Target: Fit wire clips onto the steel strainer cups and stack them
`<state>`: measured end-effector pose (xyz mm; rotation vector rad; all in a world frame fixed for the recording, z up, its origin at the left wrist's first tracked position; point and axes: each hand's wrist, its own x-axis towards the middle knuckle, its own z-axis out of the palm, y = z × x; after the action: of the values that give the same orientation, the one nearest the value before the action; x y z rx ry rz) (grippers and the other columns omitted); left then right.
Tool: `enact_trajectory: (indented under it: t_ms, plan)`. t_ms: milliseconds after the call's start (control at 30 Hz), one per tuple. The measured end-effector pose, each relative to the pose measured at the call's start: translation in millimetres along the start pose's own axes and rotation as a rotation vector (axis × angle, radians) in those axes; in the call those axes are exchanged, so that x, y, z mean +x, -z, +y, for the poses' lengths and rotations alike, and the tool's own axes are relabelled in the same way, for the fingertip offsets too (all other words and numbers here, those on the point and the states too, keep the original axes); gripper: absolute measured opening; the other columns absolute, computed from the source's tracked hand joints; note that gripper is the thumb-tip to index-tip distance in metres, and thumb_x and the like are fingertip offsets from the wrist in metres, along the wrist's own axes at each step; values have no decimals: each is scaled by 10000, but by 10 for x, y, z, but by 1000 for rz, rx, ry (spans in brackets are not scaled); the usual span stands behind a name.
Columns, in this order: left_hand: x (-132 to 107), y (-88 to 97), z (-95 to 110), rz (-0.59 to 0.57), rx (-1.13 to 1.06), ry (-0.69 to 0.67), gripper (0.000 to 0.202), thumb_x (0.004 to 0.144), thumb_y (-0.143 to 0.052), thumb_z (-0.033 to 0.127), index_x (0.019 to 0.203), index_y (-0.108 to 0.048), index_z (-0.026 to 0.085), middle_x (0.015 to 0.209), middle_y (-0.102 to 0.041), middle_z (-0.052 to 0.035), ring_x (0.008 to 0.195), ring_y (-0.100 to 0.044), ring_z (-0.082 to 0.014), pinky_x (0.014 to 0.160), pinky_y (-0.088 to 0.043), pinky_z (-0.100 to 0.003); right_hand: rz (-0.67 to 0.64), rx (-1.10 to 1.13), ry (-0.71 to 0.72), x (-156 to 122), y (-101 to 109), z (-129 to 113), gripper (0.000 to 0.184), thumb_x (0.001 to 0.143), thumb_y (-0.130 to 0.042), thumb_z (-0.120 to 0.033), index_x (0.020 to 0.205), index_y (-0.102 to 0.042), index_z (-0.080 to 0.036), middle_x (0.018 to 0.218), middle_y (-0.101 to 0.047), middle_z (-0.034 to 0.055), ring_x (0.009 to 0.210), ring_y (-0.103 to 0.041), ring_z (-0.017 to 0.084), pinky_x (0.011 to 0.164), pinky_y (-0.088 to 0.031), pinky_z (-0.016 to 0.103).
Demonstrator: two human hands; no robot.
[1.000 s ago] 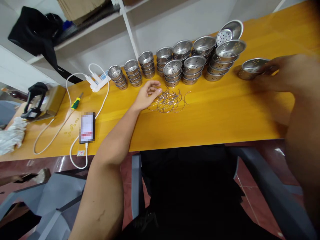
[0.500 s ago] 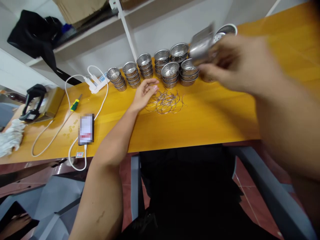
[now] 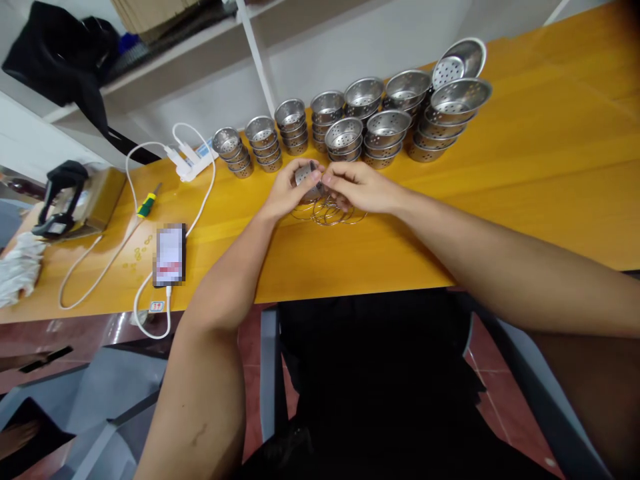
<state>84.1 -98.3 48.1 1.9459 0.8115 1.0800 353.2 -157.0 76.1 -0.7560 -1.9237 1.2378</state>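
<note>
A perforated metal strainer basket (image 3: 306, 177) lies tipped on its side between my hands, its rim facing right. My left hand (image 3: 289, 190) wraps round the basket from the left, thumb along its near side. With bent fingers and thumb, my right hand (image 3: 357, 185) grips at the rim; the fingertips are partly hidden. Just below both hands, a tangle of thin curved metal wires (image 3: 330, 215) rests on the table. Stacks of similar strainer baskets (image 3: 345, 137) stand right behind them.
More basket stacks (image 3: 261, 133) line the table's back edge. To the left are a phone (image 3: 170, 255) on a white cable, a power strip (image 3: 196, 163), a green-yellow screwdriver (image 3: 147, 205) and a cardboard box (image 3: 103, 200). Another person's hand (image 3: 20, 437) shows at lower left.
My right hand has come down and left from above the right-hand stacks, bringing the strainer basket to my left hand. My left hand has closed round it.
</note>
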Motion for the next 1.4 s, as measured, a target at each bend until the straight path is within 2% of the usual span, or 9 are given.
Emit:
enact_trajectory:
  t_ms: [167,533,667,800,933,1033,1200,1267,1400]
  plan:
    - [-7,-41,3,-39,1,-9,884,910,-993,997,1370,-847,257,1372,-984,-113,1249,-956,-277,1166,-780,-487,-12,45,-39,46,61,136,959,1021,-851,-1190,994,-628,-258,836,-694,31,690,-665,191,620,-533,346]
    - [-1,-77,-28,-26,-18,-28,979,777,-1092,995,1445,-833,328,1422,-960,-63,1263,-959,-271,1196,-786,-531,26,103,-209,70,76,41,590,1283,-946,-585,906,-672,-224,830,-740,47,726,-696,174,724,-598,333]
    - [17,-81,-44,-32,20,-63,1027,753,-1076,1036,1461,-803,343,1454,-945,-69,1314,-964,-300,1230,-773,-566,44,195,-233,69,76,17,647,1209,-984,-749,936,-692,-240,854,-734,65,758,-702,202,765,-649,376]
    - [36,-3,-57,1,50,-88,949,868,-970,1066,1444,-814,328,1441,-948,-82,1320,-957,-304,1231,-773,-564,31,311,-181,28,116,-15,908,931,-996,-1113,982,-663,-269,967,-736,89,812,-700,242,718,-619,410]
    - [83,174,-250,156,111,38,1026,895,-787,1191,1417,-797,308,1407,-938,-125,1306,-935,-321,1276,-747,-601,76,72,-73,-10,218,6,1010,894,-849,-1262,959,-639,-276,897,-691,75,792,-629,238,715,-522,403]
    - [98,362,-462,302,158,126,1165,750,-860,1235,1447,-742,309,1399,-910,-136,1341,-906,-345,1371,-689,-666,88,-263,36,-26,281,62,812,1040,-893,-1056,1029,-756,-255,943,-732,83,836,-622,239,798,-543,416]
    - [45,571,-601,334,278,213,1386,506,-1087,1143,1525,-685,294,1567,-854,-164,1461,-863,-392,1447,-645,-696,69,-474,0,-45,315,124,383,1135,-887,-601,1095,-824,-225,1012,-803,99,859,-678,241,853,-547,415]
    - [30,576,-562,340,304,216,1372,524,-1119,1102,1539,-681,290,1611,-847,-173,1494,-854,-389,1446,-653,-665,62,-508,-47,-51,322,126,317,1155,-866,-538,1109,-833,-227,931,-785,77,830,-676,242,856,-528,414]
    - [21,508,-409,385,368,225,1037,779,-1116,949,1467,-728,278,1567,-875,-169,1443,-873,-354,1388,-687,-606,82,-537,-109,-55,324,112,223,1148,-894,-456,1123,-870,-237,877,-769,61,808,-683,253,858,-516,422]
